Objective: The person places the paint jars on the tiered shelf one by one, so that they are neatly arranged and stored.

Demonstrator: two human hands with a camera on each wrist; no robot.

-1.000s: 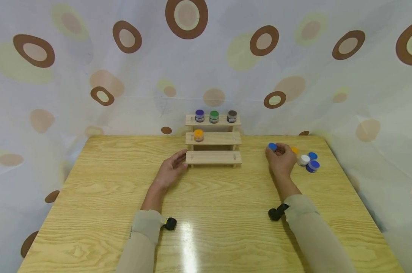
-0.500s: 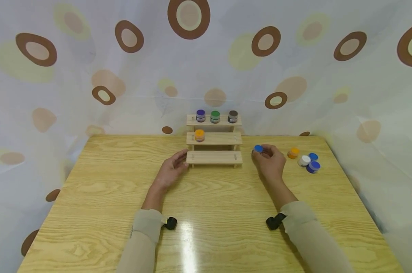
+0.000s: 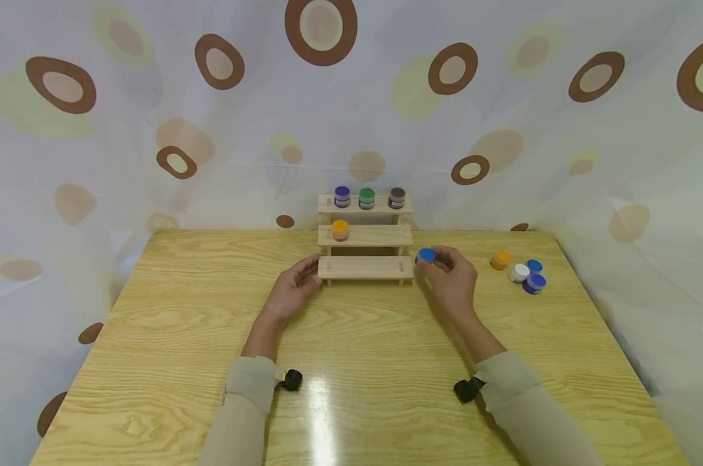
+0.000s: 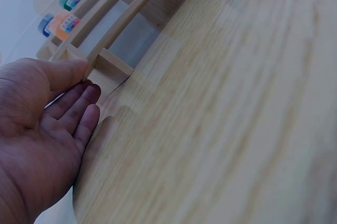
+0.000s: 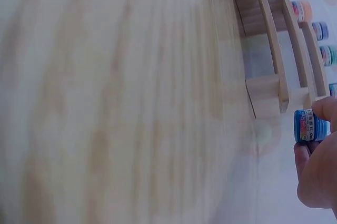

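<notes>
One wood-grain worktop (image 3: pixel 375 349). On it, three-tier wooden rack (image 3: pixel 366 268). Left hand (image 3: pixel 289 294) at rack's left end, touching it, fingers relaxed. Right hand (image 3: pixel 455 283) pinches blue-lidded jar (image 3: pixel 425 255), held lid up, just beside rack's right end.

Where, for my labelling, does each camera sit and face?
Head: worn there, looking forward and down at the tiered wooden rack; left hand, right hand, beige sleeves show.
Left wrist: worn there, looking toward the rack's left end; left hand shows.
Right wrist: worn there, looking toward the rack; right hand shows, holding a round blue jar.
All views share the rack.
</notes>
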